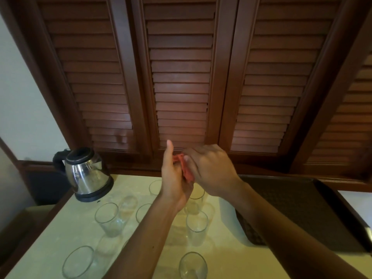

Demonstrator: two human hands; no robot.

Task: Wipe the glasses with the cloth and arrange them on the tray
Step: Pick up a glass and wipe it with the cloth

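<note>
No writing or brand can be read anywhere. Above the bench [66, 228], the left hand [174, 178], thumb up, and the right hand [211, 170], fingers curled, press a red cloth [184, 168] between them; whether a glass is inside the cloth I cannot tell. Clear glasses [109, 218] stand on the bench at 6 and 7 o'clock of the hands, the dark tray [302, 202] lies at 4 o'clock, the kettle [86, 174] at 9 o'clock.
</note>
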